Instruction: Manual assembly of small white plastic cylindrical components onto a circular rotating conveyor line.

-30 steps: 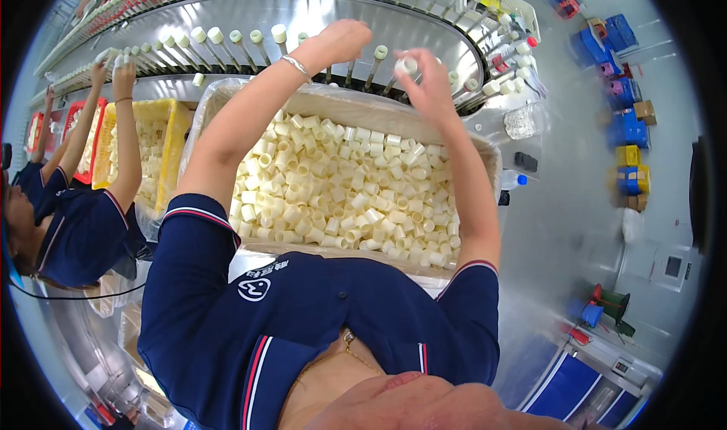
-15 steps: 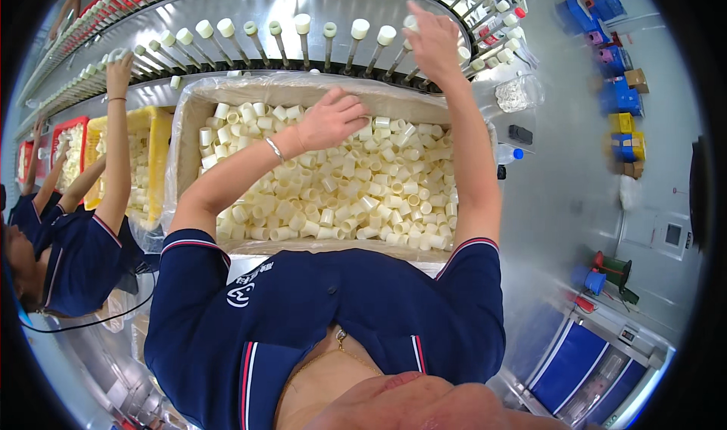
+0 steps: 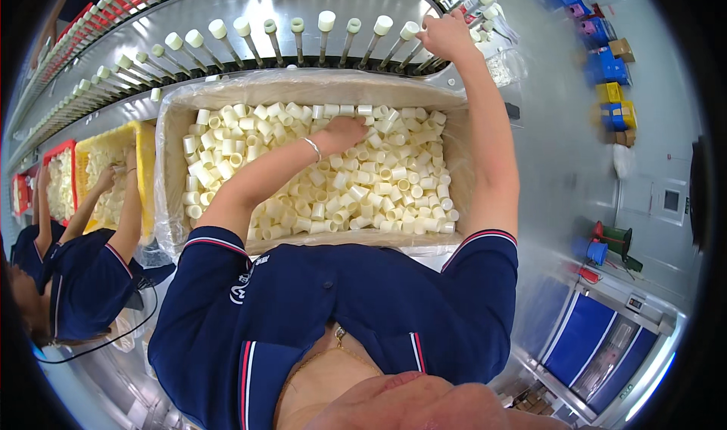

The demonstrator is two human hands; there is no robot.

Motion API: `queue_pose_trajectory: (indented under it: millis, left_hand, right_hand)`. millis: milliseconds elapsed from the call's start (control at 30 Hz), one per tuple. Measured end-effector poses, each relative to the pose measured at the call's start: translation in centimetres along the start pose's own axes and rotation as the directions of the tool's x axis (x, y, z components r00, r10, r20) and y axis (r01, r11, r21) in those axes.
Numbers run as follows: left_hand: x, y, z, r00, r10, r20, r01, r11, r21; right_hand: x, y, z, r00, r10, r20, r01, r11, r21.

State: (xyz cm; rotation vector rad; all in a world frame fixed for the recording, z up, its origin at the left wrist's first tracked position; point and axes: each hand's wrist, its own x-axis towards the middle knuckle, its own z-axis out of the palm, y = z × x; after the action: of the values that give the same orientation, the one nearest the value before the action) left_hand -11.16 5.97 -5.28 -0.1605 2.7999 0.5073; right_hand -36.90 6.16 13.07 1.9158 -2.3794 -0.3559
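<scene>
My left hand (image 3: 347,132) reaches down into a bin of short cream-white plastic sleeves (image 3: 333,191), open hollow cylinders lying loose. Its fingers are curled down among the sleeves, and their tips are hidden. At the right-hand bend of a conveyor, my right hand (image 3: 448,36) is closed at the top of a post; what it pinches is covered by the fingers. Upright metal posts (image 3: 324,48) stand in a curved row beyond the bin. Many carry white sleeves (image 3: 383,26) on top; a few show narrower, pale greenish tops (image 3: 297,26).
Clear plastic lines the bin (image 3: 170,150). To the left, another person's hands (image 3: 107,179) work at a yellow crate (image 3: 148,172), with a red crate (image 3: 73,180) beyond. Blue and yellow parts boxes (image 3: 609,93) stand at the far right. A shiny metal conveyor plate (image 3: 257,6) spans the back.
My left hand has lowered from above the pile into the sleeves. My right hand has shifted slightly right, its fingers more curled. The view has also shifted.
</scene>
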Motion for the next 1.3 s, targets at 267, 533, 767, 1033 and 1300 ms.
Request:
queue_pose_trajectory:
  millis: [267, 533, 767, 1033, 1300]
  left_hand:
    - [-3.0, -1.3, 0.1, 0.868, 0.155, -0.471, -0.250, 0.957, -0.147]
    - [-8.0, 0.1, -6.8, 0.780, -0.226, -0.583, -0.360, 0.601, -0.714]
    - [-12.7, -1.8, -12.7, 0.743, -0.396, -0.539, -0.292, 0.533, -0.794]
    - [-15.2, -8.0, -19.1, 0.504, -0.430, -0.749, 0.069, 0.884, -0.462]
    - [-17.5, -12.3, -20.6, 0.567, -0.371, -0.735, 0.240, 0.928, -0.284]
  right_hand:
    - [-10.7, -4.4, 4.5, 0.744, -0.241, -0.623, 0.365, 0.928, 0.076]
    - [-15.8, -5.2, 15.2, 0.939, -0.341, 0.039, 0.333, 0.933, 0.137]
    - [-12.6, -7.3, 6.9, 0.923, -0.380, 0.058, 0.296, 0.798, 0.526]
    - [-2.4, -7.4, -2.4, 0.778, -0.210, -0.592, 0.418, 0.877, 0.238]
    - [0.8, -3.6, -1.9, 0.997, -0.072, -0.009, 0.072, 0.995, 0.071]
